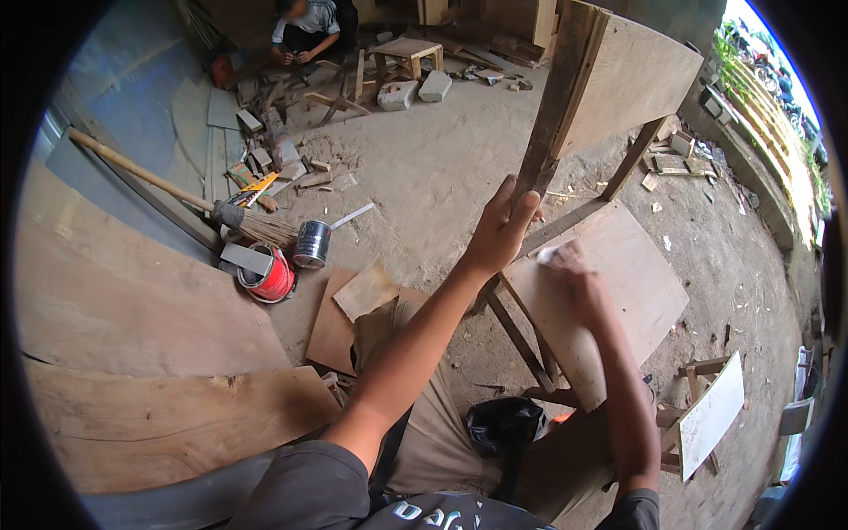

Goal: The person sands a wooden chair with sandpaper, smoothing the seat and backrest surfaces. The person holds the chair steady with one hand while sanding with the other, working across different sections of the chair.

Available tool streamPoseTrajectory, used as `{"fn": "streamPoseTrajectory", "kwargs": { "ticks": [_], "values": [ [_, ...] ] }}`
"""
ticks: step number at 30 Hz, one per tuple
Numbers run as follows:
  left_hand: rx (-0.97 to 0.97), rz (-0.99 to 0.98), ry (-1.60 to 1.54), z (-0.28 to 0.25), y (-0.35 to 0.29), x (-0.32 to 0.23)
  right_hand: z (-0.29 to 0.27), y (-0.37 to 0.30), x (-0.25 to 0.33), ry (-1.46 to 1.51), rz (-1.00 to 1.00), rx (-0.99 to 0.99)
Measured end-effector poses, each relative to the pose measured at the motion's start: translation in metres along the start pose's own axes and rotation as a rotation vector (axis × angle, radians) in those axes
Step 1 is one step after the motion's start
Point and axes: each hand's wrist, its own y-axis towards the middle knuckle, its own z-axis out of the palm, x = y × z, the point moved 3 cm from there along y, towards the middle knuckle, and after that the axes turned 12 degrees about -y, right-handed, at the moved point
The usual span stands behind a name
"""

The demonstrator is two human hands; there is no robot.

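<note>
— Two big plywood sheets (132, 353) lie at the left; one wooden chair frame (609, 97) stands ahead, tilted.

— And the hands?

— One left hand (502, 225) has its fingers wrapped around the frame's dark upright post (552, 106). One right hand (574, 269) presses a pale scrap on the seat board (636, 291); it is blurred, so I cannot tell its grip.

— Smaller things?

— One broom (177, 194), two tins, red (269, 276) and dark (311, 243), on the ground. One person (305, 31) crouches far back.
</note>
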Motion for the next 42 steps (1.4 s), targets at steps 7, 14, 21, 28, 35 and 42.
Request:
{"fn": "streamPoseTrajectory", "kwargs": {
  "ticks": [7,14,21,28,35,42],
  "values": [
    [0.046,0.015,0.062,0.005,0.002,-0.001,-0.002,-0.001,-0.037,-0.061,0.075,-0.040],
    [0.014,0.020,0.066,0.003,-0.001,-0.004,0.016,-0.006,0.017,0.059,-0.059,0.022],
    [0.019,0.000,0.067,0.002,-0.001,-0.003,0.021,-0.011,0.043,-0.074,-0.143,-0.010],
    [0.001,0.015,0.133,-0.002,0.000,-0.001,0.003,-0.002,0.018,-0.202,-0.015,0.060],
    [0.013,-0.007,0.107,0.004,-0.002,-0.004,0.005,0.000,-0.023,-0.206,0.084,0.029],
    [0.003,0.008,0.098,-0.005,-0.007,-0.002,0.001,0.004,0.040,-0.104,0.048,0.178]
  ]
}}
